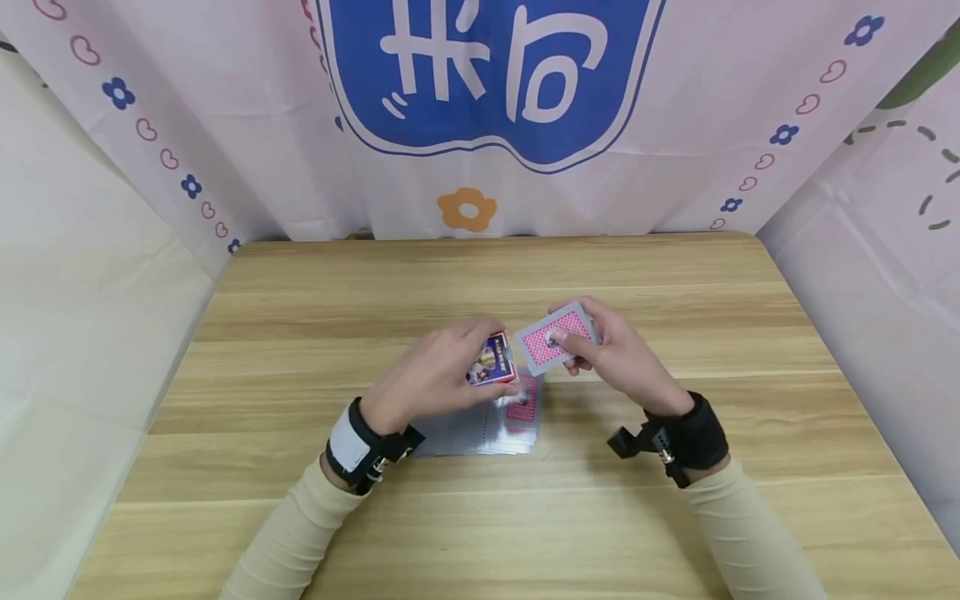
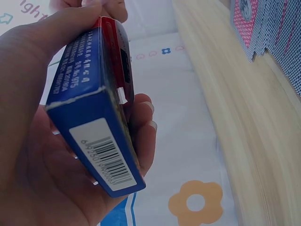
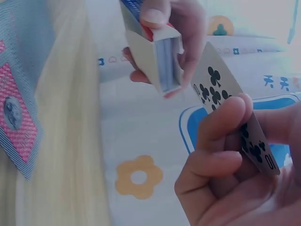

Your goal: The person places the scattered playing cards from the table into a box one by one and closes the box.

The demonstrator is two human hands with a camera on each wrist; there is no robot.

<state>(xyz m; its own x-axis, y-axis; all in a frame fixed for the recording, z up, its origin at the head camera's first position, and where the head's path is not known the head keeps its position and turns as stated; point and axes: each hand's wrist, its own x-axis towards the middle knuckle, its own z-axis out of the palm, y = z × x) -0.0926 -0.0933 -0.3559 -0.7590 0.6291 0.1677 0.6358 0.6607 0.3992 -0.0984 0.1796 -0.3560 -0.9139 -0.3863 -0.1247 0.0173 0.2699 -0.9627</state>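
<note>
Two hands meet above the middle of the wooden worktop [image 1: 300, 517]: our left hand [image 1: 431, 375] curls round a blue card box [image 1: 491, 360], open end turned toward the right, while our right hand [image 1: 622, 350] pinches a single card [image 1: 558, 340], the ten of clubs (its face shows only in the right wrist view), at about two o'clock from the box. More cards [image 1: 495, 429] lie face down in a loose spread on the worktop, just below the box at six o'clock. We judge the risks modest but real: the pinched card could catch on the box mouth and bend, cards already in the tilted box might slide out onto the spread, or a sleeve could drag across the loose cards and scatter them toward the worktop's near edge.
</note>
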